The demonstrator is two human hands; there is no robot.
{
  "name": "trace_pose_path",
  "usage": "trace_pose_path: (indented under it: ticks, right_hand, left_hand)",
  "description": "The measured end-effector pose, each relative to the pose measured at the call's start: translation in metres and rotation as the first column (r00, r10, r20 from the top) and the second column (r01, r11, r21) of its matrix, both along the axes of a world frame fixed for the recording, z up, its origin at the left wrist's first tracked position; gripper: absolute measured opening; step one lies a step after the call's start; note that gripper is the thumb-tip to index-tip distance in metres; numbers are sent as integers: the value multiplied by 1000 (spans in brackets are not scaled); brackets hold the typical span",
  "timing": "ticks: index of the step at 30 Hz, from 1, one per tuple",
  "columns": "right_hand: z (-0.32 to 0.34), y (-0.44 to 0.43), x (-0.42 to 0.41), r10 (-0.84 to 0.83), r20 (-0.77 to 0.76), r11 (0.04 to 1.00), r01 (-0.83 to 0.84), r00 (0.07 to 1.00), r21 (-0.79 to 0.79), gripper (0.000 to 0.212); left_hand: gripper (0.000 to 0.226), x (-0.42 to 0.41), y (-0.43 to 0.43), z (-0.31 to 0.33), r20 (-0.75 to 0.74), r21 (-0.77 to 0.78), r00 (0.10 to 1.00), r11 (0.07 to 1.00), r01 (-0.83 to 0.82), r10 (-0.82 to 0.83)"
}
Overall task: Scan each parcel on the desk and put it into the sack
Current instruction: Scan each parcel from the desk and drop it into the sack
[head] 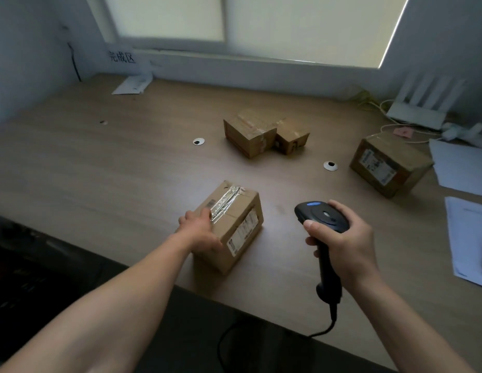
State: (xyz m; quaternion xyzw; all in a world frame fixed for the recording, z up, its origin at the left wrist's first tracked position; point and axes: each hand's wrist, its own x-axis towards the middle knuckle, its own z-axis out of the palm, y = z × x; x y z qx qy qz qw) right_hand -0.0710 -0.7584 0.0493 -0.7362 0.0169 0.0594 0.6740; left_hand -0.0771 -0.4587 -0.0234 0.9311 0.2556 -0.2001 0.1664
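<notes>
One parcel (pixel 238 211) sits held by left hand (pixel 200 229); right hand (pixel 347 244) grips scanner (pixel 322 215).

We see a worktop (pixel 126 162) of pale brown wood grain. The nearest parcel (pixel 234 224) is tan cardboard, with shiny silver tape on top and a white label printed in black. The right parcel (pixel 390 165) is the same tan with a white, black-printed label; the 2 middle parcels (pixel 250 133) are tan too. Our scanner (pixel 322 215) is black with a blue button. The 2 discs (pixel 198 141) are white with black centres, the router (pixel 423 103) white, the note (pixel 402 131) pink.
</notes>
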Motion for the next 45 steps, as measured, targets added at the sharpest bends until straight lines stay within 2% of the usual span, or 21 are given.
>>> trace_pose_path:
  ticks: [5,10,15,18,21,27,31,37,45]
  right_hand:
    - [2,-7,8,61,-3,998,-61,998,6,73]
    - [3,-9,12,108,-9,994,-107,994,18,75]
    - [4,8,8,151,-5,988,-151,989,40,75]
    - [8,28,1,180,9,983,-180,984,46,75]
    - [16,57,-10,210,30,976,-212,977,50,76]
    - [43,145,-45,270,79,956,-277,960,95,75]
    - [68,218,-79,254,76,946,-264,964,190,79]
    - [97,312,-131,289,98,918,-305,952,255,73]
    - [117,384,-161,361,153,890,-389,920,238,70]
  left_hand:
    - [112,-9,-6,2,-82,20,995,999,-47,48]
    - [110,-27,-16,-2,-63,47,990,991,-123,126]
    - [118,-53,-3,0,36,-77,969,968,-241,244]
    - [128,-69,16,3,92,-242,927,912,-332,363]
    - [135,-87,41,8,143,-343,888,863,-370,437]
    - [138,-123,125,21,273,-486,829,814,-318,487]
    - [140,-144,190,43,362,-564,791,792,-235,493]
    - [135,-182,265,70,456,-575,758,805,-149,466]
    - [124,-220,326,91,539,-590,682,800,-113,494]
